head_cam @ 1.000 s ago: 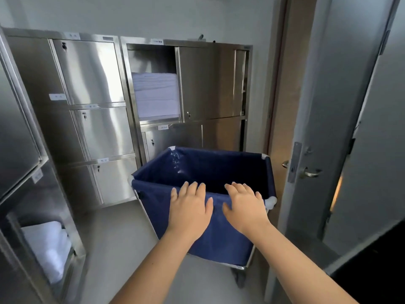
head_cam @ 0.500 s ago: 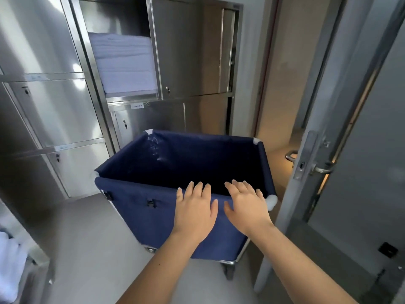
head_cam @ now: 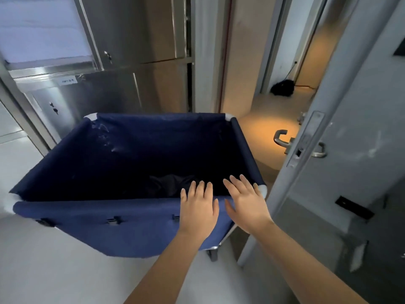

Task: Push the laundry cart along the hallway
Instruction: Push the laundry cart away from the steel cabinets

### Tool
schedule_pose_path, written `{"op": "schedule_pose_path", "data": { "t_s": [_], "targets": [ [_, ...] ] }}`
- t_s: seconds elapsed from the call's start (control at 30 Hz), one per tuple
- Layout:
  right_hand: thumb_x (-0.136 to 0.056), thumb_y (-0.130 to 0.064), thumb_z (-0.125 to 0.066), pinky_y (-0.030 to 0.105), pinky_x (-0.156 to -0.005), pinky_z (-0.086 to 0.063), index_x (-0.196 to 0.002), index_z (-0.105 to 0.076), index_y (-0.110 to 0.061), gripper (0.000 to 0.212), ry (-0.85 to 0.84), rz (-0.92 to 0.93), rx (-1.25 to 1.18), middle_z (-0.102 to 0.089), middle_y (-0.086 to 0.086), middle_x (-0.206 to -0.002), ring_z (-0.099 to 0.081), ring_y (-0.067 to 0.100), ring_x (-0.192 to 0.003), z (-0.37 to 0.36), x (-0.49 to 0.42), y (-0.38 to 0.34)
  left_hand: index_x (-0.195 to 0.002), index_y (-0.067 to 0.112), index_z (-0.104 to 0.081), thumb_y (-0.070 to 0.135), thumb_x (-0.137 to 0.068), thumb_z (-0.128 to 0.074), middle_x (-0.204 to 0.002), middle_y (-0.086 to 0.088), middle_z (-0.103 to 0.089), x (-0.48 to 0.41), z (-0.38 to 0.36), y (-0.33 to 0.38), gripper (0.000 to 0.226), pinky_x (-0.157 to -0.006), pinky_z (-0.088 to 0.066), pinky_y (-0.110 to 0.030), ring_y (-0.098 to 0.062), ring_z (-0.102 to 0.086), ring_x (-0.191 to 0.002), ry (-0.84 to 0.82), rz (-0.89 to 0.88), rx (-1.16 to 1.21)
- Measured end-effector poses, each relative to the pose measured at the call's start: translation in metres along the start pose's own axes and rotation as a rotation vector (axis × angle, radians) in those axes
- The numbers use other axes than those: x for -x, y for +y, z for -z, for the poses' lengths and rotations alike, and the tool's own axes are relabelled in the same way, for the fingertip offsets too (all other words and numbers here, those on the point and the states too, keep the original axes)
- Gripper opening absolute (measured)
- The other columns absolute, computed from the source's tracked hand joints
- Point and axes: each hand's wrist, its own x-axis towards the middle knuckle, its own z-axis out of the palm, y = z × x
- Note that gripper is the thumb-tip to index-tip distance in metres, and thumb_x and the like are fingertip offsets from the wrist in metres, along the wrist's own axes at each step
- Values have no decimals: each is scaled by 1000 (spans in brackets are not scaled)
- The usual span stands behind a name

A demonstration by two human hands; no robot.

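Blue laundry cart (head_cam: 109, 235) stands by a door (head_cam: 361, 119). Left hand (head_cam: 198, 212) and right hand (head_cam: 245, 202) lie flat on its rim, fingers straight.

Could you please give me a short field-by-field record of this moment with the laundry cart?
cart: blue laundry cart, far right corner near the lit hallway floor; something dark inside, unclear
left hand: flat on the near rim, fingers straight
right hand: open, fingers spread at the near right corner; contact unclear
door: grey door open, right of the cart
left side: steel cabinets
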Motion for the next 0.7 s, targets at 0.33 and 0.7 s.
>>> {"op": "schedule_pose_path", "data": {
  "t_s": [0.33,0.7],
  "targets": [
    [-95,-41,-41,41,-114,-8,-147,-21,-22,58,-155,49,46,-20,0,-155,-7,20,-144,-52,-41,91,-146,13,-19,36,-99,-26,-153,-10,-23,-47,-81,20,53,-113,-10,-48,-29,-11,-142,-145,-61,-10],
    [-92,-46,-46,49,-113,-12,-144,-30,-22,60,-248,184,35,-28,1,-152,-11,24,-143,-93,-65,142,-136,13,-44,45,-89,-50,-140,-12,-46,-86,-126,46,57,-105,-30,-52,-33,-34,-133,-229,-90,-83]
  ]
}}
